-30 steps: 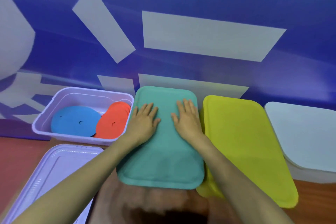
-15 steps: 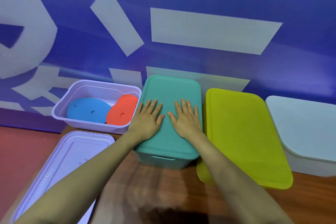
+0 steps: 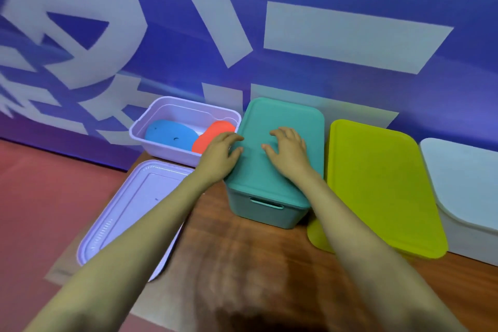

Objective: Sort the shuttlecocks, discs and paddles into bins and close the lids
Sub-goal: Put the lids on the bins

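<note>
A teal bin (image 3: 265,213) stands in the middle of the wooden table with its teal lid (image 3: 283,116) on top. My left hand (image 3: 219,155) rests at the lid's left edge, fingers loosely bent and holding nothing. My right hand (image 3: 288,149) lies on the lid's middle, fingers also loosely bent. To the left an open lilac bin (image 3: 151,143) holds a blue disc (image 3: 168,136) and a red disc (image 3: 213,133). Its lilac lid (image 3: 129,210) lies flat in front of it.
A yellow-green lid (image 3: 377,183) covers a bin right of the teal one. A white lidded bin (image 3: 463,197) stands at the far right. A blue wall with white shapes (image 3: 336,35) rises directly behind the bins. Red floor (image 3: 40,197) lies left of the table (image 3: 242,250).
Both hands lay flat on the teal lid before; now their fingers are lifted and loosely bent. My view has pulled back, so the bins look farther away.
</note>
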